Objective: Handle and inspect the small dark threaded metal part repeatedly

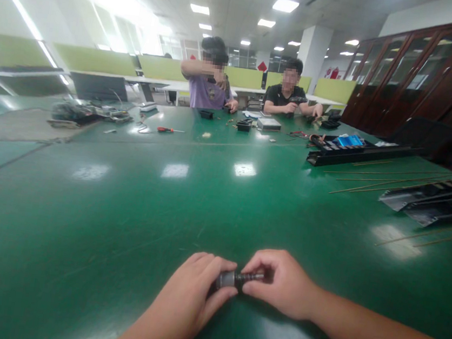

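Low in the head view, a small dark cylindrical part (pixel 226 279) with a grey band lies level between my two hands, just above or on the green table (pixel 164 206). My left hand (pixel 196 288) is closed around its thicker banded end, thumb below and fingers above. From its right side sticks a thin, ribbed, metallic-looking stem (pixel 253 276). My right hand (pixel 284 285) pinches this stem between thumb and fingertips. The palms hide both outer ends of the part, and its exact kind cannot be made out.
A red-handled screwdriver (pixel 165 130) lies farther back. Black metal channels (pixel 429 206) and thin brass-coloured rods (pixel 371 180) lie at right. Cluttered cables (pixel 77 112) sit at far left. Two people (pixel 210 89) sit across the table, near small black trays (pixel 244 125) and a white box (pixel 269 124).
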The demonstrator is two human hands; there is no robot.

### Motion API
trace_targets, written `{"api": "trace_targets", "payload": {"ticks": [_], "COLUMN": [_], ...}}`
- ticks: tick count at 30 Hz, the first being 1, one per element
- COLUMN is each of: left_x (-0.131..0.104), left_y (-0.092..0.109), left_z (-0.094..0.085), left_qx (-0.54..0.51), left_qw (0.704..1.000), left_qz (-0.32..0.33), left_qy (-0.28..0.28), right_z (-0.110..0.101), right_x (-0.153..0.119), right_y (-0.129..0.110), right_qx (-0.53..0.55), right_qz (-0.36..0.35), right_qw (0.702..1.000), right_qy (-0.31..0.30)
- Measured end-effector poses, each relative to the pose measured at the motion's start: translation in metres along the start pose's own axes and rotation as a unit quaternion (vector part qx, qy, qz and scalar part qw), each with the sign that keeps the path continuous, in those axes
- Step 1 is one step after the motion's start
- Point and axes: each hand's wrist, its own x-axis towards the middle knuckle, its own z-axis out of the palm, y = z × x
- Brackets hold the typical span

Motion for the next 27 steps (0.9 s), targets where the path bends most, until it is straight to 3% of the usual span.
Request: {"api": "trace_targets", "payload": {"ticks": [27], "left_x": [-0.0004], "left_y": [-0.0012], "left_z": [-0.0037], "left_qx": [0.003], "left_qw": [1.0], "left_qz": [-0.009], "left_qy": [-0.001], "right_z": [-0.0007], "right_x": [0.0007], "right_y": [-0.0018], "right_qx": [0.005], "right_qz": [0.016], "right_qw": [1.0], "right_qy": [-0.004]}}
